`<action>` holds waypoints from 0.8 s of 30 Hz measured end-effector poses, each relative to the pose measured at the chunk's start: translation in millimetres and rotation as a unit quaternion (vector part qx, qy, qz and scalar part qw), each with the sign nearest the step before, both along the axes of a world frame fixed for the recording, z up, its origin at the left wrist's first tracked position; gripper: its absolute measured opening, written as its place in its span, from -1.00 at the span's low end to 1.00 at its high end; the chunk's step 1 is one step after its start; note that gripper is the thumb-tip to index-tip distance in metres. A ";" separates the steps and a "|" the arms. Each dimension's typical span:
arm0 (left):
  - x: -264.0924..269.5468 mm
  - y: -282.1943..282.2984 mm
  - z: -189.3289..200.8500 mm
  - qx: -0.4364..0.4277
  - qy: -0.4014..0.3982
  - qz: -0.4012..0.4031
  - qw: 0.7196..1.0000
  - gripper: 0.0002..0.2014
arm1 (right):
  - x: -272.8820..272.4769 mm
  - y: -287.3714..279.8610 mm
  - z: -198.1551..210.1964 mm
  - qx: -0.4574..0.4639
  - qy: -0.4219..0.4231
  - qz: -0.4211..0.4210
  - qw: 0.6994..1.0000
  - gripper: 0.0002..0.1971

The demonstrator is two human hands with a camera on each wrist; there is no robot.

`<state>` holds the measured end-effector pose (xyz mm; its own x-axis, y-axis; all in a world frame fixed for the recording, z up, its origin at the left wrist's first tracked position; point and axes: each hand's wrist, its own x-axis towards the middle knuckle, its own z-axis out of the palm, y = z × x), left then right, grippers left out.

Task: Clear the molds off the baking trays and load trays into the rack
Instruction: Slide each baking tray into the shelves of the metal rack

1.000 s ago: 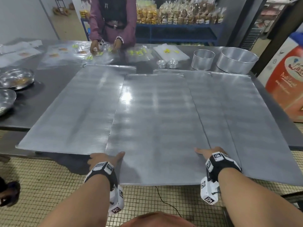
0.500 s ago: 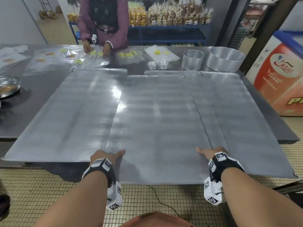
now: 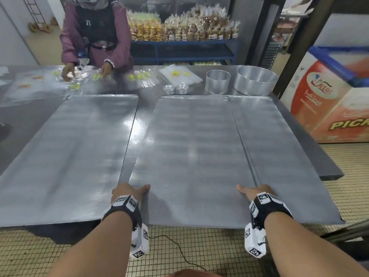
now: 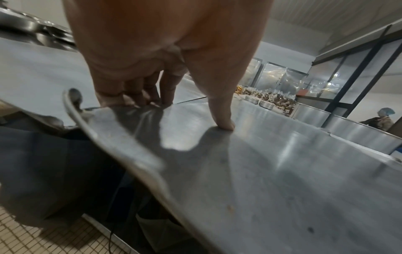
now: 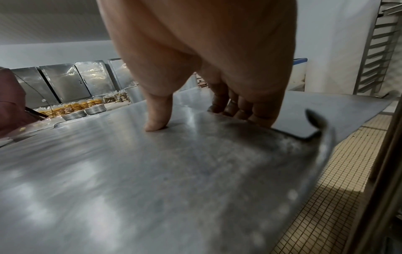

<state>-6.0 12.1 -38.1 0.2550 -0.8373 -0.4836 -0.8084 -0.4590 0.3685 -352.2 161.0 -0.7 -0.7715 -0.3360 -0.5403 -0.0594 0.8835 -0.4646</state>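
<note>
Three flat metal baking trays lie on the steel table. I hold the middle tray [image 3: 191, 156] by its two long edges near the front corners. My left hand [image 3: 129, 191] grips its left edge, thumb on top and fingers curled under, as the left wrist view shows on the tray [image 4: 261, 171]. My right hand [image 3: 253, 191] grips the right edge of the same tray [image 5: 130, 171] the same way. The left tray [image 3: 65, 156] lies apart from it. The right tray [image 3: 279, 148] lies partly under the middle one. Small fluted molds [image 3: 175, 89] sit stacked beyond the trays.
Two round cake tins [image 3: 217, 81] [image 3: 255, 80] stand at the table's [image 3: 137, 120] far right. A person in a purple top [image 3: 95, 37] sorts plastic bags across the table. A rack's [image 5: 378, 51] rails show at the right. A freezer [image 3: 329, 100] stands to the right.
The middle tray has slid to the right, off the left tray's edge, and a strip of table now shows between them. Both hands kept their grip.
</note>
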 end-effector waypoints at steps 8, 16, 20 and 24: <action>-22.8 -7.2 -16.7 0.030 -0.035 -0.015 0.999 -0.18 | -26.7 -8.1 -14.5 0.013 -0.002 -0.010 1.000 -0.12; -34.7 -10.0 -17.8 0.043 -0.060 0.025 0.997 0.00 | -40.2 -16.9 -21.1 0.033 0.019 0.007 0.999 0.05; -34.8 -14.7 -23.0 0.055 0.026 0.020 0.998 -0.07 | -42.6 -18.4 -24.5 0.016 0.017 0.036 0.999 -0.07; -43.4 -10.7 -14.8 0.068 0.031 0.011 0.997 -0.20 | -45.3 -15.7 -33.5 -0.009 -0.006 0.030 0.999 -0.18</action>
